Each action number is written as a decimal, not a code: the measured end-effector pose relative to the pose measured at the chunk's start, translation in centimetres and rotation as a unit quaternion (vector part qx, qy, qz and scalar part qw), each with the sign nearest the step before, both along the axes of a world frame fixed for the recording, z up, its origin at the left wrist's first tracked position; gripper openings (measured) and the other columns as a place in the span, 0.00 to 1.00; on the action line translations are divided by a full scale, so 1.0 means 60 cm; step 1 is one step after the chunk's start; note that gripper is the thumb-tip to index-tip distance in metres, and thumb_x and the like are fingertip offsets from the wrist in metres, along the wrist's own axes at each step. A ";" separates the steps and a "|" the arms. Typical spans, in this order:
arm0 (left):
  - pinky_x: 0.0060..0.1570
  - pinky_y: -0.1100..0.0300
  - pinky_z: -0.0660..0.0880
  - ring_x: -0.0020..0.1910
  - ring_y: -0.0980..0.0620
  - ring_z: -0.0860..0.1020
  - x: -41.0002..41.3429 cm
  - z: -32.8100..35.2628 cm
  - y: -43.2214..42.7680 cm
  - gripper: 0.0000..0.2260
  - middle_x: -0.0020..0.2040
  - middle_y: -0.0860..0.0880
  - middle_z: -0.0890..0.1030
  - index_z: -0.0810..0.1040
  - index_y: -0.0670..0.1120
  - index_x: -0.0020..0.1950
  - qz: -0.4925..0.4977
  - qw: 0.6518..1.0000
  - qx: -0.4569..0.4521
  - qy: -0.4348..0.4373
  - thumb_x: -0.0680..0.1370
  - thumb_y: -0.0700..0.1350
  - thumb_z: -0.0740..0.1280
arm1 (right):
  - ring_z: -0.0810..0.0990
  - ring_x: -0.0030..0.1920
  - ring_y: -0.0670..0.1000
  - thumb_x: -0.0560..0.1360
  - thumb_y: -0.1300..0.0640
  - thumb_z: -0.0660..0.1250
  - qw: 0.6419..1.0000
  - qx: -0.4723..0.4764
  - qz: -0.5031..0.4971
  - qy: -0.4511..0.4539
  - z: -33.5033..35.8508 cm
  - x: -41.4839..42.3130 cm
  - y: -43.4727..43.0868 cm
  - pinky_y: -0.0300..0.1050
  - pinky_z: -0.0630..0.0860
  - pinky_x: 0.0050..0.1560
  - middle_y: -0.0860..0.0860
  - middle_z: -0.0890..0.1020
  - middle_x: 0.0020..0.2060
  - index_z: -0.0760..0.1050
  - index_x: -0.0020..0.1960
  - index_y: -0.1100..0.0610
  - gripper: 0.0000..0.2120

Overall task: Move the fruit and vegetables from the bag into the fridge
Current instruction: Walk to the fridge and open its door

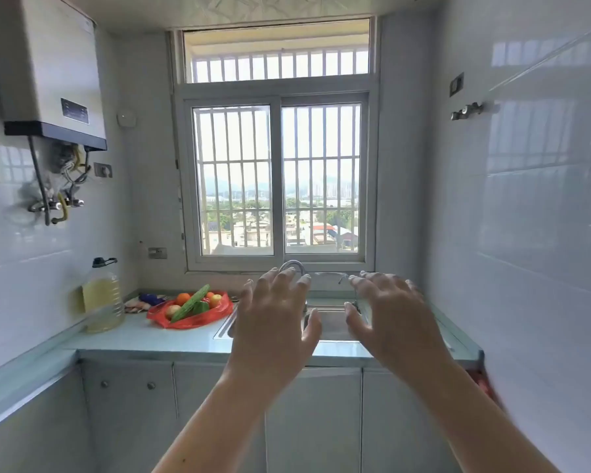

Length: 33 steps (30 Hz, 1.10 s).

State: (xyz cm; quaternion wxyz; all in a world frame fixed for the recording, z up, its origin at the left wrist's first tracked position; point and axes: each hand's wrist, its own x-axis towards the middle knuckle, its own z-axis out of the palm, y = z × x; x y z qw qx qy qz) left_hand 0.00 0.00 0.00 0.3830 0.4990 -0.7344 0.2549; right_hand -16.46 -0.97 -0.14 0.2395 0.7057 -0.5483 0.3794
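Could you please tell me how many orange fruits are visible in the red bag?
2: one orange at the red bag's back left, one behind the cucumber; more may be hidden underneath.

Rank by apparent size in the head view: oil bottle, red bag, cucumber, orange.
1. red bag and oil bottle: look alike, unranked
2. cucumber
3. orange

Red plastic bag (188, 319) lay open on the pale glossy table (144, 339), left of the steel sink (331, 322). Long green cucumber (190, 303) and round orange fruit (183, 298) sat inside it. Clear plastic oil jug (103, 297) stood left of bag, against wall. Barred window (277, 179) behind sink.
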 end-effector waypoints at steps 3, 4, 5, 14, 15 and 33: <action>0.56 0.42 0.71 0.55 0.43 0.78 -0.005 -0.020 -0.009 0.21 0.55 0.45 0.80 0.78 0.45 0.56 -0.042 0.999 0.002 0.021 0.71 0.54 0.56 | 0.81 0.46 0.59 0.66 0.50 0.64 1.000 -0.006 -0.028 0.007 -0.015 -0.006 0.003 0.60 0.76 0.50 0.56 0.83 0.45 0.79 0.52 0.59 0.19; 0.56 0.42 0.71 0.55 0.42 0.78 -0.005 -0.033 -0.016 0.21 0.55 0.45 0.80 0.78 0.45 0.56 -0.045 0.999 0.005 0.027 0.71 0.54 0.56 | 0.81 0.47 0.58 0.66 0.50 0.64 0.999 -0.001 -0.043 0.010 -0.024 -0.011 0.006 0.60 0.76 0.50 0.56 0.84 0.46 0.80 0.52 0.59 0.19; 0.56 0.42 0.71 0.56 0.42 0.78 -0.010 -0.045 -0.019 0.21 0.55 0.45 0.80 0.78 0.45 0.56 -0.056 0.998 0.007 0.028 0.71 0.54 0.56 | 0.82 0.46 0.58 0.66 0.50 0.64 0.999 0.004 -0.049 0.013 -0.034 -0.016 0.010 0.60 0.76 0.50 0.56 0.84 0.46 0.80 0.52 0.59 0.19; 0.57 0.44 0.72 0.55 0.42 0.78 -0.060 -0.140 -0.049 0.20 0.55 0.45 0.81 0.79 0.44 0.55 -0.164 0.985 0.043 0.041 0.71 0.53 0.57 | 0.82 0.47 0.57 0.67 0.50 0.62 0.993 0.025 -0.116 0.018 -0.102 -0.055 0.029 0.57 0.76 0.50 0.56 0.84 0.46 0.79 0.52 0.60 0.20; 0.56 0.44 0.72 0.55 0.42 0.78 -0.067 -0.149 -0.055 0.20 0.55 0.45 0.81 0.79 0.44 0.55 -0.169 0.984 0.049 0.042 0.71 0.53 0.57 | 0.81 0.47 0.57 0.68 0.48 0.59 0.992 0.030 -0.122 0.017 -0.110 -0.062 0.024 0.57 0.76 0.51 0.55 0.84 0.46 0.79 0.52 0.60 0.21; 0.57 0.42 0.72 0.57 0.42 0.76 -0.327 -0.204 -0.246 0.19 0.57 0.45 0.80 0.77 0.44 0.57 -0.344 0.931 0.125 0.019 0.72 0.52 0.58 | 0.80 0.51 0.57 0.71 0.48 0.55 0.956 0.092 -0.276 -0.032 -0.201 -0.264 -0.077 0.58 0.75 0.54 0.56 0.83 0.51 0.78 0.56 0.60 0.23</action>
